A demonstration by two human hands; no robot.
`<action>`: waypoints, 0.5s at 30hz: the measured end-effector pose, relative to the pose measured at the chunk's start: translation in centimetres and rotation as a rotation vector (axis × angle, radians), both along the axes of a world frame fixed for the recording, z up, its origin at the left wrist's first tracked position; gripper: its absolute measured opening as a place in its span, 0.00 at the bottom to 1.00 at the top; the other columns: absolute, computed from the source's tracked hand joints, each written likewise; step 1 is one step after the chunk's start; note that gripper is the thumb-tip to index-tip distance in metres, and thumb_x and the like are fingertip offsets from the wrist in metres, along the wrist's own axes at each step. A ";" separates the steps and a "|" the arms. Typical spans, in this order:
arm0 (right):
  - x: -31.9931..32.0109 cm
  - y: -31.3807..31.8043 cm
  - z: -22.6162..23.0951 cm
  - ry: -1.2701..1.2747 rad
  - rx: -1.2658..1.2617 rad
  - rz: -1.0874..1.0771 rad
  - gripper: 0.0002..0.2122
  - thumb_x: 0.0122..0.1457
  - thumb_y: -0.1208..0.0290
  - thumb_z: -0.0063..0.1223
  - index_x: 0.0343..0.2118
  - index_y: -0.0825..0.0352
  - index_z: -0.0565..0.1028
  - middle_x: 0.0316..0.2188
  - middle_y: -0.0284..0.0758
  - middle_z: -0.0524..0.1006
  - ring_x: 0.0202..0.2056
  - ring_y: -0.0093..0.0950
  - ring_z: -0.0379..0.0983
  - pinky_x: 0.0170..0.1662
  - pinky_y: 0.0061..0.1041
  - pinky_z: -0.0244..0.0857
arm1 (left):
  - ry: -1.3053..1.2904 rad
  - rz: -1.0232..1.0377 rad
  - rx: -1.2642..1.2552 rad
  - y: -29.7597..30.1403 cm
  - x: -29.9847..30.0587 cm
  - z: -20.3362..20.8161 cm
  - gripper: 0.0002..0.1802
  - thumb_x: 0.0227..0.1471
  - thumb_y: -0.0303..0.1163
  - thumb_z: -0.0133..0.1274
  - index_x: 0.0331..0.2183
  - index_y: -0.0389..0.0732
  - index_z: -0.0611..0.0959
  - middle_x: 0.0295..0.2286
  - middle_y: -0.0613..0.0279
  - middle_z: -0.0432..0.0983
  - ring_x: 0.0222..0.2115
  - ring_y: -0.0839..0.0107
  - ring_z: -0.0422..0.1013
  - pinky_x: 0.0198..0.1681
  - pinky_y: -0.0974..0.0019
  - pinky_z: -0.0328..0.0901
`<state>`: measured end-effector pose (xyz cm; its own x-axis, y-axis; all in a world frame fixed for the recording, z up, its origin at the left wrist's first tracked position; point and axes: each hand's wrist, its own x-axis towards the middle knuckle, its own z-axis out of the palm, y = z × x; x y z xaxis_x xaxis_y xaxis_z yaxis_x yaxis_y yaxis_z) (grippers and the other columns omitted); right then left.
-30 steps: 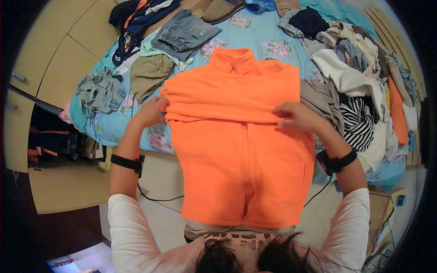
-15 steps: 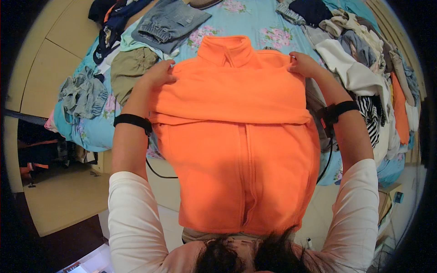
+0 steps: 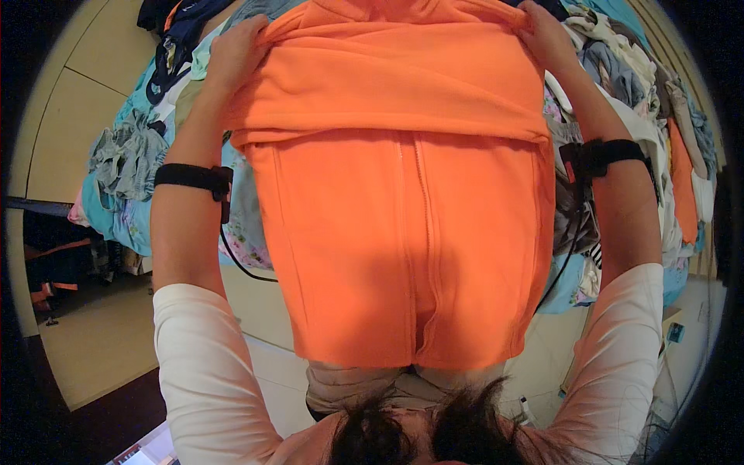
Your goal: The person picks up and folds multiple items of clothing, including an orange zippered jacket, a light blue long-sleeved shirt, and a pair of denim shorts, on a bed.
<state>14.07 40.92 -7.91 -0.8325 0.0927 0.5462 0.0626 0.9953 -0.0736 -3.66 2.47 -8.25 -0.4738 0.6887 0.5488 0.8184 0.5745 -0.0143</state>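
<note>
An orange zip-front fleece jacket (image 3: 349, 256) hangs stretched out before me, its sleeves folded across the chest. My left hand (image 3: 236, 54) grips its upper left shoulder edge, and my right hand (image 3: 542, 35) grips the upper right one. The collar runs to the top edge of the view, partly cut off. Down the middle goes the zipper (image 3: 422, 186), and the hem hangs free near my waist. Black straps with small devices wrap both my forearms.
Behind the jacket stands a bed with a blue floral sheet (image 3: 128, 221). Crumpled denim shorts (image 3: 128, 159) lie on its left. Along the right side runs a heap of clothes (image 3: 612, 70), with an orange garment (image 3: 682, 182) hanging over it. Cables trail from both forearms.
Both hands have lifted the jacket up and forward, toward the top of the view. It looks larger and hides more of the bed, and its hem has risen a little.
</note>
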 end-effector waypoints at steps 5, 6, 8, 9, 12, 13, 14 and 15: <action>1.8 -1.3 -1.3 0.014 0.075 -0.002 0.08 0.40 0.74 0.47 0.26 0.65 0.64 0.25 0.39 0.67 0.31 0.40 0.64 0.31 0.33 0.58 | 0.156 0.132 -0.117 -1.3 2.4 -1.9 0.09 0.36 0.32 0.49 0.26 0.45 0.69 0.22 0.64 0.68 0.27 0.64 0.66 0.25 0.58 0.58; 2.7 -2.2 -1.6 0.064 0.053 0.036 0.07 0.39 0.76 0.46 0.23 0.67 0.63 0.22 0.39 0.66 0.28 0.40 0.62 0.29 0.32 0.56 | 0.153 0.137 -0.121 -1.9 3.0 -2.1 0.09 0.36 0.32 0.49 0.26 0.45 0.69 0.22 0.64 0.68 0.27 0.64 0.66 0.25 0.58 0.58; 4.8 -3.1 -0.9 0.021 0.039 0.060 0.08 0.39 0.76 0.47 0.24 0.66 0.64 0.23 0.39 0.66 0.29 0.39 0.63 0.30 0.32 0.57 | 0.152 0.142 -0.076 -3.1 5.0 -1.9 0.09 0.35 0.31 0.48 0.26 0.44 0.70 0.23 0.65 0.68 0.28 0.66 0.66 0.28 0.60 0.57; 5.9 -3.5 -0.4 -0.016 0.029 0.081 0.08 0.38 0.76 0.47 0.26 0.64 0.65 0.24 0.38 0.67 0.30 0.38 0.63 0.32 0.33 0.58 | 0.149 0.147 -0.079 -3.8 6.1 -1.5 0.09 0.35 0.31 0.48 0.26 0.44 0.70 0.23 0.65 0.68 0.28 0.66 0.66 0.28 0.60 0.57; 10.3 -3.8 1.4 0.029 0.027 0.169 0.09 0.37 0.77 0.47 0.24 0.67 0.63 0.22 0.39 0.64 0.29 0.39 0.62 0.31 0.31 0.56 | 0.231 0.012 0.023 -5.7 9.7 -0.3 0.10 0.33 0.28 0.48 0.26 0.43 0.71 0.22 0.63 0.66 0.28 0.64 0.64 0.31 0.62 0.55; 12.0 -4.5 1.6 0.060 -0.006 0.189 0.09 0.36 0.77 0.46 0.24 0.67 0.62 0.22 0.39 0.64 0.29 0.39 0.61 0.31 0.31 0.56 | 0.265 -0.006 0.030 -6.9 11.6 0.0 0.10 0.32 0.28 0.48 0.26 0.42 0.71 0.21 0.62 0.65 0.28 0.63 0.63 0.31 0.62 0.55; 14.0 -5.6 1.7 0.089 -0.039 0.209 0.09 0.35 0.77 0.46 0.23 0.68 0.62 0.21 0.40 0.63 0.28 0.40 0.61 0.31 0.31 0.56 | 0.260 -0.033 0.017 -8.2 13.9 0.0 0.10 0.31 0.27 0.49 0.25 0.42 0.71 0.21 0.61 0.64 0.27 0.62 0.63 0.30 0.62 0.55; 15.9 -6.8 1.6 0.070 -0.053 0.234 0.10 0.34 0.78 0.46 0.23 0.68 0.62 0.21 0.39 0.63 0.28 0.39 0.61 0.31 0.31 0.55 | 0.263 -0.050 -0.002 -9.7 16.5 0.0 0.10 0.30 0.26 0.49 0.24 0.41 0.71 0.20 0.61 0.63 0.26 0.61 0.62 0.30 0.62 0.55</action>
<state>29.95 34.14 -6.29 -0.7948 -0.0681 0.6030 -0.1763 0.9767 -0.1221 12.83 -7.27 -8.27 -0.2805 0.7088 0.6472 0.8135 0.5335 -0.2316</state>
